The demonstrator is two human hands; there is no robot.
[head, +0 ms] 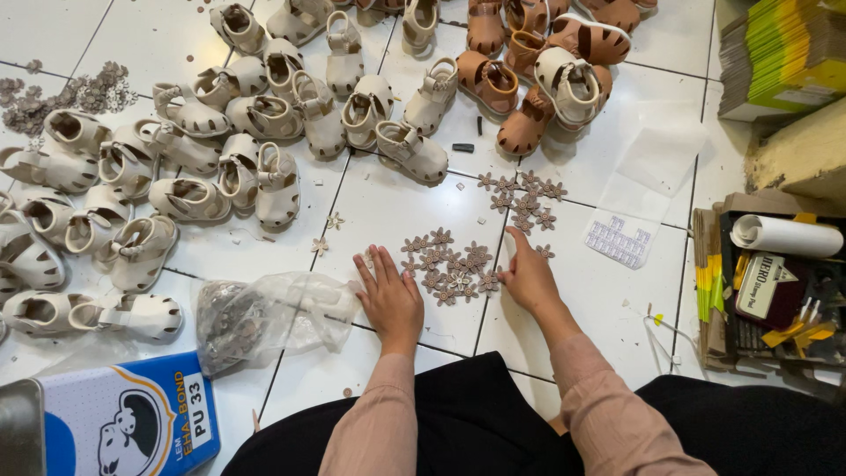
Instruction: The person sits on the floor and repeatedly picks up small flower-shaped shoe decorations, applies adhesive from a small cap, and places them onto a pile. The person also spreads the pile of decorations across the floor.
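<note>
My left hand (389,295) lies flat on the white tiled floor, fingers spread, just left of a cluster of several small brown flower-shaped pieces (451,263). My right hand (527,275) rests palm down at the right edge of that cluster, fingertips touching the pieces. A second group of the same brown flowers (523,194) lies further away, up and to the right. Neither hand holds anything. Both arms wear pinkish sleeves.
Many cream child sandals (185,167) crowd the floor at left and top, brown ones (529,70) at top right. A clear plastic bag of brown pieces (264,317) lies left of my left hand. A blue tin (123,423) is bottom left, a cardboard box of supplies (775,282) at right.
</note>
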